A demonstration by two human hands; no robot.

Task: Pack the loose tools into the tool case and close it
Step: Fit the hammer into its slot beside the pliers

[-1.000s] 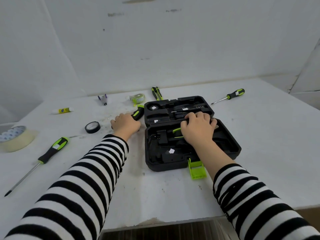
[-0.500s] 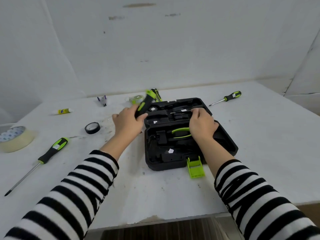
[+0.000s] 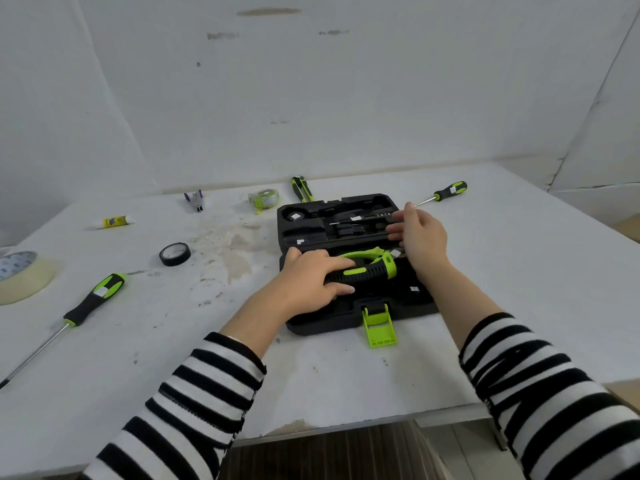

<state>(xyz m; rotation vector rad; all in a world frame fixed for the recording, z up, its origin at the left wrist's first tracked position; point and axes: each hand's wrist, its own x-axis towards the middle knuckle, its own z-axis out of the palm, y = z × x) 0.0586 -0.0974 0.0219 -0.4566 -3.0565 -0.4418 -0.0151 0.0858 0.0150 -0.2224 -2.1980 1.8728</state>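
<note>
An open black tool case lies flat on the white table, with a green latch at its near edge. My left hand presses a black-and-green tool handle into the case's near half, beside green-handled pliers lying there. My right hand hovers over the right side of the case with its fingers apart and nothing in it. Loose on the table are a long screwdriver at the left, a second screwdriver at the far right, and a green-handled tool behind the case.
A tape measure, a black tape roll, a wide masking tape roll, a glue stick and a small purple stapler lie on the left and far side. The table's near edge is just below my sleeves.
My left hand carried the black-and-green tool from left of the case into its near half. My right hand lifted off the pliers and moved to the case's right side.
</note>
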